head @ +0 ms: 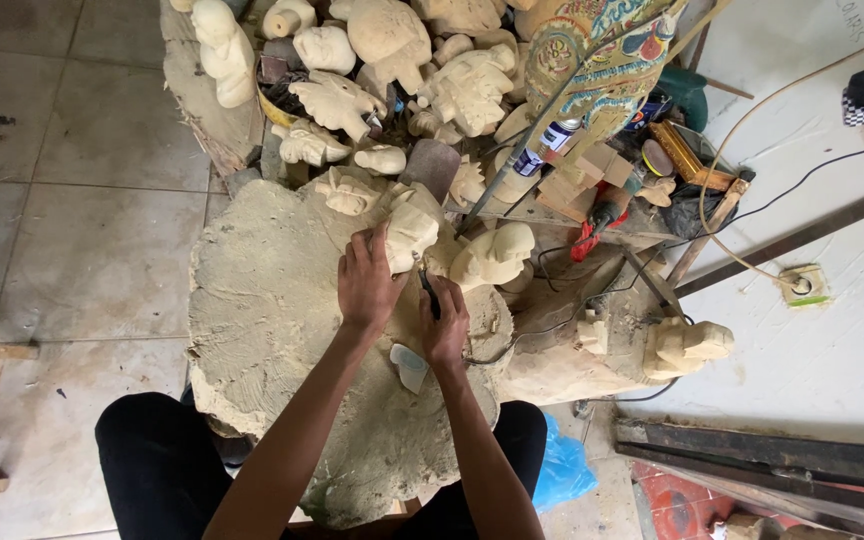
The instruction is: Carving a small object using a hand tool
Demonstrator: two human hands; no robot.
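The left hand (367, 283) is clamped on a pale wood carving (410, 232), fingers wrapped over its left side, pressing it down on the stump (262, 300), a big rough slab of trunk that serves as tabletop. The carving sits at about 1 o'clock on the stump, near its upper edge. The right hand (446, 325), at 4 o'clock from the carving, is closed round a dark tool (429, 290) whose tip meets the carving's lower right edge. Just below that hand, at 6 o'clock, lies a small whitish block (410, 366) on the stump.

At 3 o'clock from the carving, just beside it, rests a second carving (493, 256), rounded like a head. A third one (686, 345) stands well apart at 4 o'clock, by the white wall. At 12 o'clock many more unfinished figures (382, 60) are heaped together, with a painted mask (602, 60) at 1 o'clock. A blue bag (564, 468) lies on the floor at 5 o'clock.
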